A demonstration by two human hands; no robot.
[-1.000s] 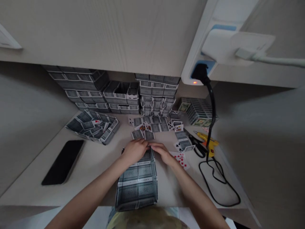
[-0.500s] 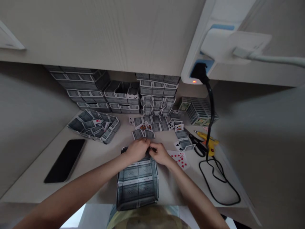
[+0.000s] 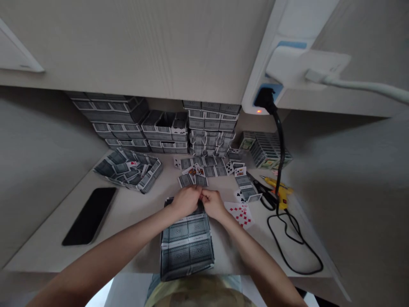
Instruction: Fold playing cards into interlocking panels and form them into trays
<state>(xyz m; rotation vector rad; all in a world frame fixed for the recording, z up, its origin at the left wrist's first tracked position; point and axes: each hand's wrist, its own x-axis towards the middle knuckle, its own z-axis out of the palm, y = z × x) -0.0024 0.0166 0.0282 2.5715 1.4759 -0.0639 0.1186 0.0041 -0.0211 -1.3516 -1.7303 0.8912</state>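
A box made of grey-backed playing cards (image 3: 187, 243) lies at the table's front edge, its long side running away from me. Both hands meet at its far end. My left hand (image 3: 188, 199) has its fingers pinched on the box's far rim. Right beside it, my right hand (image 3: 212, 204) is closed on the same rim, the fingertips touching those of the left. The fingers cover the far corner of the box. Loose cards (image 3: 193, 179) lie just beyond the hands, and a sheet with red diamonds (image 3: 239, 214) is right of them.
An open card tray (image 3: 150, 181) and a black phone (image 3: 90, 216) are at the left. Stacked card boxes (image 3: 211, 123) stand at the back. Black scissors (image 3: 268, 198), a yellow glue gun (image 3: 283, 197) and its looped cord are at the right. A black plug cable (image 3: 281, 145) hangs down.
The near end of the card box has shifted slightly right in view. My hands stay at its far end, with the fingertips a little closer together. The camera view has moved slightly.
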